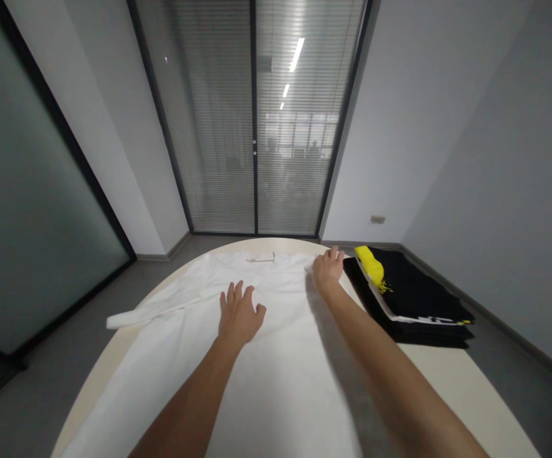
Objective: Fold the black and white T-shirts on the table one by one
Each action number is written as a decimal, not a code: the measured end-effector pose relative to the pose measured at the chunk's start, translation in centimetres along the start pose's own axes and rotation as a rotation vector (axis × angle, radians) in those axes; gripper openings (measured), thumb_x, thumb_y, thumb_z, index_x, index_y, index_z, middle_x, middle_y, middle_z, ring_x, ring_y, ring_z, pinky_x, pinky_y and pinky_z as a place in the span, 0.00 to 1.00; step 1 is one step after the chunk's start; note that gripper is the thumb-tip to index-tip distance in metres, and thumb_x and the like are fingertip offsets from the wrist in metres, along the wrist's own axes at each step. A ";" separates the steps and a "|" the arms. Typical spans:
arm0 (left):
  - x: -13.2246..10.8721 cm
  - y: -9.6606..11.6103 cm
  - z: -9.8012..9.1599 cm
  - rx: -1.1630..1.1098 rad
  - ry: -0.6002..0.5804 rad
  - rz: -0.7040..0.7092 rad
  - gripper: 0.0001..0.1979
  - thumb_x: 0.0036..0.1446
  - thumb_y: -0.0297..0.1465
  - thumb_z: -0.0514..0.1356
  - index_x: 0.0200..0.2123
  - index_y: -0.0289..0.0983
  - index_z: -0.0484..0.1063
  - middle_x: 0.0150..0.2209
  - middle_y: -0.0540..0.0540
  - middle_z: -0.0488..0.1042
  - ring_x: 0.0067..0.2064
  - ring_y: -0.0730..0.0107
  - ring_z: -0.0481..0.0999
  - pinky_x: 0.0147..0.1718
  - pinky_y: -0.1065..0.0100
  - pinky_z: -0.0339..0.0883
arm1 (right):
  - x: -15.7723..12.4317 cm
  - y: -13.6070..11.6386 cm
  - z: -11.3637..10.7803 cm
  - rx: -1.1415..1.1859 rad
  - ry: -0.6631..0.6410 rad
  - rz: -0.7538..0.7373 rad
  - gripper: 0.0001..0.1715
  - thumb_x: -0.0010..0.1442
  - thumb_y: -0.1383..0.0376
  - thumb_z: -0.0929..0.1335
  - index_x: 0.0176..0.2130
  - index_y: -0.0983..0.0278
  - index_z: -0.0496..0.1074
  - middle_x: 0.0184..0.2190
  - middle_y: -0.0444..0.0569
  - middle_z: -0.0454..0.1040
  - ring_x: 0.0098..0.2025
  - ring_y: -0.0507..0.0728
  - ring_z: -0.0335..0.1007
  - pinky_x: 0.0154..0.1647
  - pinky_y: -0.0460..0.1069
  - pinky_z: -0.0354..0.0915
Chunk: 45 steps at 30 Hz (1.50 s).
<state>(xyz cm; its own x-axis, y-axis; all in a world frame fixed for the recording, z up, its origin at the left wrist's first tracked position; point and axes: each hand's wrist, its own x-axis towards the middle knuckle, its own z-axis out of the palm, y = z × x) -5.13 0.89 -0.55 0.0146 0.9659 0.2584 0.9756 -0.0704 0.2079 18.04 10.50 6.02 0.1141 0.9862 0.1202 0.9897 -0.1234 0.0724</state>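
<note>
White cloth garment [276,356] spread under the left fingers; right-hand grip unconfirmed

The garment lies on a pale, round-edged table [452,362], extending beyond the left fingertips and back beneath both forearms. The left hand [238,317] appears to rest near its upper middle, fingers spread and holding nothing; the contact seems suited to steadying the cloth. The right hand [328,270] is at the far right edge, fingers bent; whether they pinch fabric cannot be told. That position would give control of the edge. A narrow white fabric sleeve [145,313] reaches out left of the left fingers, its angle presumably keeping it off the body. Just right of the right fingers sits a stack of flat black fabric with yellow and white print [419,280], apparently placed alongside to avoid overlap.
</note>
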 end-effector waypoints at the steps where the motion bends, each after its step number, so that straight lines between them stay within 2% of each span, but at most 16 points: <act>1: 0.0 0.0 0.0 0.000 0.000 0.005 0.27 0.61 0.37 0.55 0.63 0.37 0.65 0.69 0.36 0.57 0.71 0.43 0.50 0.67 0.42 0.44 | -0.1 -0.3 0.0 -0.006 0.039 -0.035 0.30 0.71 0.67 0.51 0.65 0.64 0.65 0.64 0.62 0.63 0.70 0.70 0.39 0.66 0.67 0.36; 4: 0.0 0.0 0.0 0.006 0.004 0.008 0.27 0.61 0.37 0.55 0.63 0.38 0.65 0.69 0.37 0.57 0.71 0.44 0.50 0.67 0.43 0.46 | -0.3 -1.8 0.3 0.032 0.102 -0.162 0.29 0.70 0.71 0.52 0.60 0.65 0.70 0.60 0.59 0.69 0.66 0.65 0.49 0.65 0.60 0.41; 7: 0.0 0.1 0.0 0.006 0.012 0.015 0.27 0.61 0.36 0.55 0.62 0.37 0.66 0.69 0.36 0.58 0.71 0.43 0.51 0.67 0.43 0.47 | -0.2 -3.8 0.6 0.106 0.050 -0.302 0.27 0.70 0.72 0.53 0.60 0.64 0.70 0.57 0.57 0.71 0.60 0.63 0.57 0.61 0.59 0.49; 11: -0.1 0.2 -0.3 0.003 0.008 0.015 0.27 0.61 0.36 0.56 0.62 0.37 0.66 0.68 0.36 0.59 0.71 0.44 0.52 0.67 0.43 0.47 | 0.2 -6.1 0.8 0.126 0.016 -0.393 0.27 0.70 0.71 0.56 0.60 0.56 0.70 0.59 0.51 0.70 0.59 0.60 0.62 0.56 0.53 0.57; 14: -0.2 0.3 -0.4 -0.005 0.018 0.010 0.26 0.61 0.35 0.55 0.62 0.38 0.66 0.68 0.37 0.60 0.71 0.45 0.53 0.67 0.43 0.48 | 0.7 -7.4 1.1 0.120 0.001 -0.390 0.25 0.70 0.69 0.57 0.60 0.55 0.70 0.58 0.53 0.70 0.56 0.60 0.67 0.51 0.52 0.62; 17: -0.3 0.4 -0.5 -0.017 0.040 0.013 0.25 0.61 0.34 0.55 0.60 0.37 0.67 0.68 0.37 0.61 0.70 0.46 0.54 0.66 0.44 0.48 | 1.2 -8.2 1.4 0.105 -0.013 -0.358 0.22 0.70 0.67 0.58 0.56 0.58 0.73 0.54 0.57 0.72 0.54 0.62 0.70 0.49 0.53 0.63; 20: -0.3 0.4 -0.6 -0.028 0.042 0.016 0.24 0.61 0.34 0.55 0.59 0.36 0.67 0.67 0.36 0.62 0.70 0.45 0.55 0.67 0.43 0.48 | 1.7 -8.7 1.7 0.097 -0.019 -0.337 0.20 0.70 0.68 0.58 0.53 0.62 0.74 0.51 0.60 0.75 0.54 0.63 0.71 0.51 0.55 0.62; 24: -0.3 0.4 -0.7 -0.030 0.024 0.010 0.25 0.61 0.34 0.55 0.60 0.35 0.66 0.68 0.36 0.61 0.71 0.46 0.54 0.67 0.44 0.47 | 2.3 -9.1 2.0 0.106 -0.009 -0.305 0.21 0.70 0.69 0.56 0.55 0.67 0.71 0.50 0.63 0.76 0.53 0.62 0.72 0.54 0.56 0.59; 27: -0.3 0.4 -0.7 -0.029 0.017 0.008 0.26 0.61 0.34 0.55 0.62 0.35 0.64 0.68 0.36 0.60 0.71 0.46 0.53 0.67 0.44 0.46 | 2.6 -9.3 2.1 0.124 -0.027 -0.297 0.22 0.70 0.68 0.56 0.56 0.66 0.70 0.48 0.62 0.78 0.51 0.62 0.75 0.54 0.57 0.59; 32: -0.2 0.4 -0.6 -0.028 0.017 0.009 0.27 0.61 0.34 0.55 0.63 0.35 0.63 0.68 0.36 0.60 0.71 0.45 0.52 0.67 0.43 0.45 | 2.8 -9.2 2.1 0.182 -0.053 -0.383 0.18 0.70 0.59 0.60 0.51 0.56 0.74 0.46 0.51 0.80 0.51 0.60 0.75 0.53 0.55 0.60; 35: -0.2 0.4 -0.5 -0.024 0.023 0.009 0.27 0.61 0.34 0.55 0.63 0.35 0.63 0.69 0.36 0.59 0.71 0.45 0.52 0.67 0.43 0.45 | 2.9 -9.3 2.0 0.207 -0.055 -0.373 0.17 0.69 0.59 0.60 0.48 0.59 0.75 0.45 0.52 0.80 0.49 0.60 0.75 0.50 0.53 0.62; 37: -0.2 0.3 -0.4 -0.018 0.025 0.008 0.28 0.61 0.34 0.55 0.63 0.35 0.63 0.69 0.36 0.59 0.71 0.45 0.52 0.67 0.43 0.46 | 3.0 -9.6 1.9 0.218 -0.042 -0.327 0.18 0.70 0.60 0.59 0.50 0.63 0.73 0.44 0.55 0.80 0.48 0.61 0.75 0.48 0.53 0.63; 41: -0.2 0.3 -0.3 -0.007 0.031 0.011 0.28 0.61 0.34 0.55 0.64 0.35 0.63 0.69 0.36 0.59 0.71 0.46 0.53 0.67 0.44 0.47 | 3.1 -10.3 2.0 0.240 0.022 -0.243 0.23 0.72 0.61 0.54 0.55 0.66 0.69 0.53 0.62 0.74 0.55 0.63 0.70 0.51 0.54 0.63; 45: -0.2 0.2 -0.2 0.012 0.027 0.020 0.30 0.61 0.34 0.55 0.66 0.37 0.62 0.70 0.36 0.58 0.71 0.45 0.53 0.67 0.43 0.47 | 3.2 -10.8 2.8 0.260 0.015 -0.258 0.23 0.71 0.60 0.55 0.56 0.63 0.70 0.60 0.58 0.69 0.61 0.64 0.62 0.56 0.56 0.61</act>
<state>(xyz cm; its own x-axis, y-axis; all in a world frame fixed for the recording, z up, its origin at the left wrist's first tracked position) -4.96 0.67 -0.33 0.0284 0.9574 0.2875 0.9778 -0.0863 0.1910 7.98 15.24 2.88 -0.1417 0.9791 0.1457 0.9747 0.1637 -0.1520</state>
